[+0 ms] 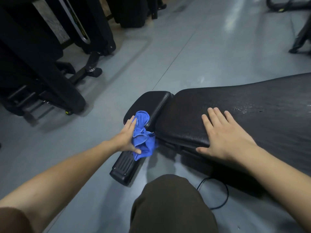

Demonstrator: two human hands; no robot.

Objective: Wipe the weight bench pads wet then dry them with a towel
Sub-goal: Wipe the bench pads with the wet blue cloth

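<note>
A black weight bench lies low across the right half of the view. Its long back pad (252, 105) shows water droplets near the right edge. The small seat pad (151, 103) sits at its left end. My left hand (126, 138) grips a crumpled blue cloth (143, 135) and presses it against the near edge of the seat pad, by the gap between the two pads. My right hand (225, 135) rests flat, fingers spread, on the near corner of the back pad and holds nothing.
The bench's black foot bar (124, 167) juts toward me on the grey floor (185, 47). Black gym machine frames (50, 64) crowd the left and top. A black cable (222, 192) loops under the bench. My knee in brown trousers (170, 204) fills the bottom centre.
</note>
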